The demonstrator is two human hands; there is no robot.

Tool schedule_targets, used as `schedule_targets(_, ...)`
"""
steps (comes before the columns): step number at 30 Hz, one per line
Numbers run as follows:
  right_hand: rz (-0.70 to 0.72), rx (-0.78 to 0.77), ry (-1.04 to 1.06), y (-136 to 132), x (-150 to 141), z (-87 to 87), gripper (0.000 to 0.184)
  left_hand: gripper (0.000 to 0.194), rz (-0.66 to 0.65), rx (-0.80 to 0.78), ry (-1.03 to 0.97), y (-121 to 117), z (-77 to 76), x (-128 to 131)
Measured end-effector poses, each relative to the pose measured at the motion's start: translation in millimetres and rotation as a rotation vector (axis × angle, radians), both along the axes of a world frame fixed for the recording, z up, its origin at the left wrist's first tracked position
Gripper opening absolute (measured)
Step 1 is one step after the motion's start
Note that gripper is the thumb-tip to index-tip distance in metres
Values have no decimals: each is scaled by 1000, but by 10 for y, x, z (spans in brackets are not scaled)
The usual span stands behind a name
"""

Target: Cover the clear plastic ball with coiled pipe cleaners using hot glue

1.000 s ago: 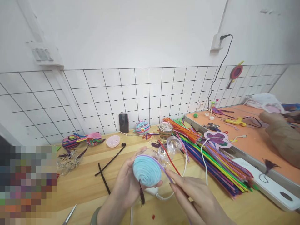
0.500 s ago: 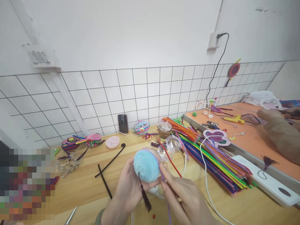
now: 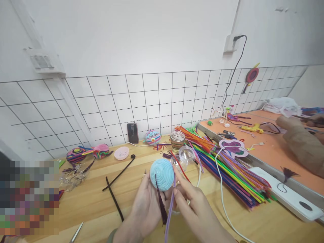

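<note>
A metal blade lies nearest, left of the ball. The left hand cradles this blue ball, its tassel dangling below; the right hand pinches a purple stem at the ball's right side. Black stems lie left of the ball, a stem bundle right; beyond it are a dish, cup and phone.

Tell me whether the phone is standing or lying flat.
Standing: the phone rests on a short edge, its long sides near vertical.
</note>
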State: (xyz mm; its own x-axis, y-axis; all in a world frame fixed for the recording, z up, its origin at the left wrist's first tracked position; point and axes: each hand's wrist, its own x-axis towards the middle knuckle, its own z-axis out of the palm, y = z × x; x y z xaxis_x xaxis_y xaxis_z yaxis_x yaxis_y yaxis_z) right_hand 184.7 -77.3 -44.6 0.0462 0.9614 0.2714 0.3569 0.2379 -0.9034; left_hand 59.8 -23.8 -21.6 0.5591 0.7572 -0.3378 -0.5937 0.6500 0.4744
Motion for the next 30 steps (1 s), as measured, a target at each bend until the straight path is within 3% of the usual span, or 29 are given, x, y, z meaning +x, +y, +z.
schedule_targets(12,47,-128,355,2,-56,64,71,54,-103,112,-7,-83,83,90)
schedule_targets(15,60,-130,395,0,-57,65,77,56,-141,172,-34,-52,-32,99)
schedule_targets(17,68,-137,401,3,-55,64,79,46,-132,212,-109,-21,-148,104)
schedule_targets(22,88,-126,402,12,-39,80,84,35,-135,177,-187,7,-304,116)
schedule_targets(30,65,-208,375,35,35,107,95,47,-210,188,-131,-86,-90,96)
